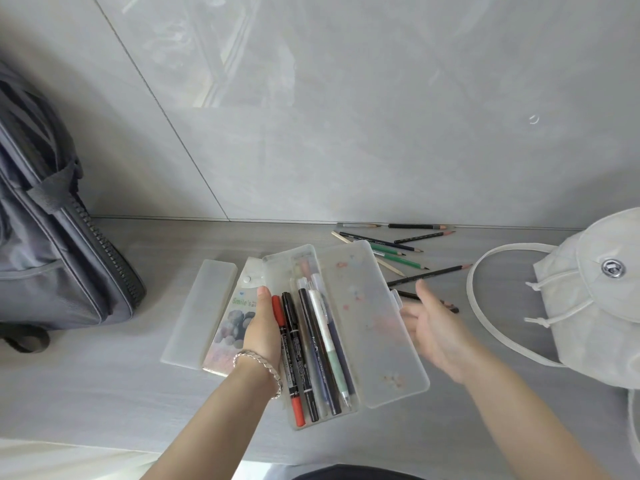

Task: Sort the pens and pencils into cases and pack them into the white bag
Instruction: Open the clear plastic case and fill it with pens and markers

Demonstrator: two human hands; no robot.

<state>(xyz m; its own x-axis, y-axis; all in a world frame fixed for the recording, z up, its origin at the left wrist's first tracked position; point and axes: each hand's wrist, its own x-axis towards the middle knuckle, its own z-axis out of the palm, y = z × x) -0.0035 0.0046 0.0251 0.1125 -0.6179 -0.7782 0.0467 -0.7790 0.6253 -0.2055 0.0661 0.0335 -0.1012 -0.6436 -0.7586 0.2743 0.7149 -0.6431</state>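
A translucent plastic pencil case lies open in the middle of the table, its lid folded out to the right. Its tray holds several pens, among them a red marker and a black marker. My left hand grips the tray's left edge. My right hand hovers just right of the lid, fingers apart and holding nothing. Several loose pencils lie scattered behind the case near the wall. The white bag sits at the right edge with its strap looped on the table.
A second frosted case, shut, and a printed "Smile's" case lie left of the open one. A grey zipped bag fills the far left. A tiled wall rises close behind the table.
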